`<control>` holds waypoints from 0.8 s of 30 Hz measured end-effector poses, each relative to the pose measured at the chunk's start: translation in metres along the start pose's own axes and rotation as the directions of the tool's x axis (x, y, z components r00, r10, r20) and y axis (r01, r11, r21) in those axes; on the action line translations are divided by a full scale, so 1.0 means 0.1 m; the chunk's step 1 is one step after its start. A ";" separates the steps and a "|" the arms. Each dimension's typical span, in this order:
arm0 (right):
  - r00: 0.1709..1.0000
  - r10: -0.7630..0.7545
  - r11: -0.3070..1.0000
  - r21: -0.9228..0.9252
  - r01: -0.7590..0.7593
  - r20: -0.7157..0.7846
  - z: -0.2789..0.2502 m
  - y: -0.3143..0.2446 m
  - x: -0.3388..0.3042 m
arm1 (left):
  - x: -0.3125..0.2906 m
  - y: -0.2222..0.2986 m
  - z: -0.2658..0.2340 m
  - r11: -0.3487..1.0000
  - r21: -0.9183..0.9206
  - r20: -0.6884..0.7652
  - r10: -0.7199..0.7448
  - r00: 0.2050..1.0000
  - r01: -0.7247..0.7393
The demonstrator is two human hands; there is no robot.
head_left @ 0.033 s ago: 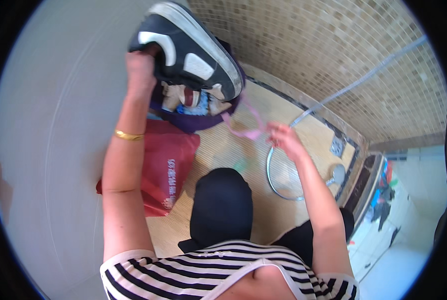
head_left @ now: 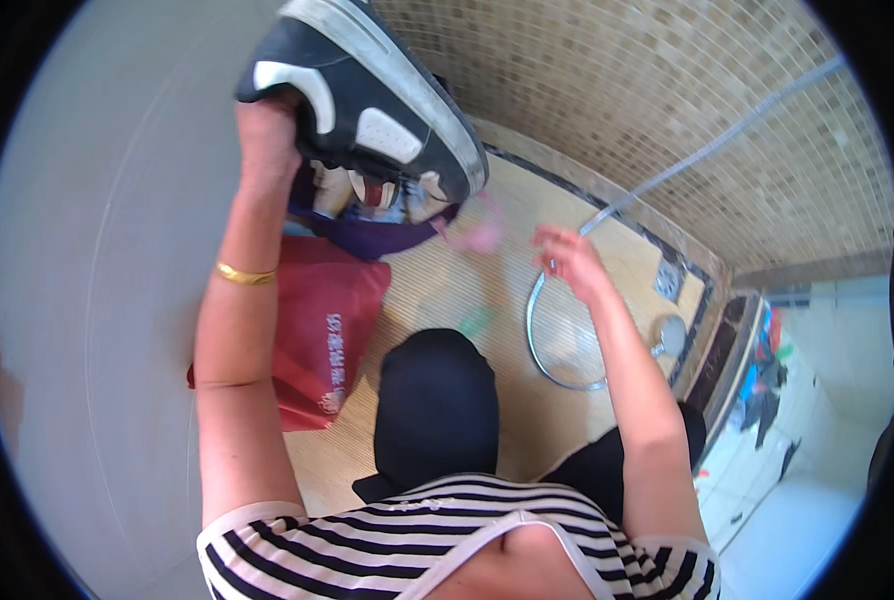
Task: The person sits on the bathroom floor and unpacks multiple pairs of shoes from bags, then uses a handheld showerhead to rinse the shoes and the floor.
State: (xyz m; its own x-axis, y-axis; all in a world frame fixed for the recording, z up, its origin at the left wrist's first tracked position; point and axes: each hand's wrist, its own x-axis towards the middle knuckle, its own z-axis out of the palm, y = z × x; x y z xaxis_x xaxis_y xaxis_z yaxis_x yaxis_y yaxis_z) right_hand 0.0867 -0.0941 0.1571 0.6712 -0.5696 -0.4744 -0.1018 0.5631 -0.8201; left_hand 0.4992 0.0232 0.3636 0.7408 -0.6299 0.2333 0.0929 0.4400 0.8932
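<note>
My left hand (head_left: 267, 140) is raised at the upper left, its fingers inside the opening of a black, white and grey sneaker (head_left: 367, 110). The sneaker's sole faces up and to the right. Below the sneaker is a dark purple bag (head_left: 382, 240) holding several shoes; a maroon-and-white shoe (head_left: 375, 190) shows among them, and the sneaker hides much of the bag. A blurred pink strap (head_left: 480, 228) hangs at the bag's right side. To its right, my right hand (head_left: 572, 262) is held apart from it, fingers loosely bent and spread, with nothing seen in them.
A red bag (head_left: 332, 320) stands below the purple bag, beside my left forearm. A shower hose (head_left: 717, 150) runs down the mosaic wall and loops on the floor to a shower head (head_left: 670, 335). A floor drain (head_left: 669, 280) lies in the corner. A raised sill (head_left: 722, 350) borders the right.
The pink strap has left my right hand's fingertips and dropped back toward the purple bag. The sneaker and my left hand have shifted slightly left and up in view.
</note>
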 end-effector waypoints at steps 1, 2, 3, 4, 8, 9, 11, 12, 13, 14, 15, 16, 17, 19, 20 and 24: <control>0.997 -0.039 0.999 0.028 0.040 -0.059 -0.23 -0.12 0.09 | -0.14 0.11 0.28 0.996 -0.083 0.115 -0.033 0.993 0.042; 0.993 -0.055 0.997 0.053 0.061 -0.105 -0.42 -0.18 0.13 | -0.29 0.24 0.57 0.996 -0.064 0.246 -0.049 0.968 0.067; 0.985 -0.075 0.994 0.073 0.087 -0.154 -0.63 -0.26 0.16 | -0.44 0.32 0.86 1.000 0.026 0.385 -0.007 0.923 -0.003; 0.972 -0.089 0.990 0.089 0.111 -0.218 -0.82 -0.33 0.16 | -0.57 0.25 1.12 0.955 0.193 0.571 0.077 0.817 -0.225; 0.856 -0.096 0.964 0.167 0.207 -0.508 -1.64 -0.34 -0.06 | -1.11 -0.50 2.15 0.663 0.019 0.993 0.077 0.094 -0.749; 0.823 -0.097 0.943 0.213 0.256 -0.560 -1.85 -0.26 -0.13 | -1.28 -0.78 2.37 0.616 -0.096 0.995 0.080 -0.058 -0.782; 0.777 -0.094 0.915 0.254 0.314 -0.622 -2.15 -0.12 -0.26 | -1.61 -1.46 2.47 0.542 -0.170 0.963 -0.085 -0.255 -0.823; 0.764 -0.065 0.916 0.265 0.300 -0.642 -2.10 -0.06 -0.28 | -1.76 -1.79 2.39 0.529 -0.135 0.928 -0.228 -0.294 -0.838; 0.754 -0.027 0.936 0.249 0.250 -0.656 -2.05 0.02 -0.33 | -1.89 -2.06 2.27 0.476 -0.220 0.856 -0.324 -0.402 -0.851; 0.755 -0.011 0.954 0.219 0.204 -0.656 -2.03 0.07 -0.37 | -1.97 -2.19 2.14 0.394 -0.378 0.753 -0.396 -0.526 -0.838; 0.760 -0.003 0.970 0.182 0.160 -0.650 -1.97 0.12 -0.39 | -2.01 -2.30 1.98 0.312 -0.543 0.650 -0.432 -0.625 -0.780; 0.778 -0.009 0.983 0.135 0.121 -0.628 -1.91 0.19 -0.38 | -2.02 -2.47 1.78 0.277 -0.603 0.598 -0.463 -0.654 -0.748; 0.804 -0.016 0.992 0.089 0.085 -0.594 -1.79 0.25 -0.33 | -2.02 -2.64 1.44 0.255 -0.534 0.648 -0.489 -0.584 -0.806; 0.859 -0.018 1.000 -0.029 0.004 -0.511 -1.59 0.42 -0.17 | -1.94 -2.69 0.96 0.252 -0.529 0.556 -0.619 -0.555 -0.811; 0.884 -0.012 0.995 -0.090 -0.034 -0.467 -1.48 0.49 -0.11 | -1.91 -2.62 0.79 0.255 -0.468 0.561 -0.655 -0.507 -0.847; 0.959 -0.060 0.905 -0.421 -0.065 -0.276 -1.06 0.85 0.06 | -1.81 -1.51 0.70 0.473 -0.083 0.987 -0.082 -0.138 -0.877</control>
State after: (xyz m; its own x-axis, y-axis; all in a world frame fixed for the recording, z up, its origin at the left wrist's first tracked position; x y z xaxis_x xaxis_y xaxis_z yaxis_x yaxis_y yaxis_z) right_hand 0.0048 -0.1130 0.0503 0.4471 -0.7457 -0.4940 -0.4447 0.2939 -0.8461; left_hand 0.3046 0.0265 0.2136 -0.7663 -0.5812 0.2739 -0.5505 0.8137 0.1865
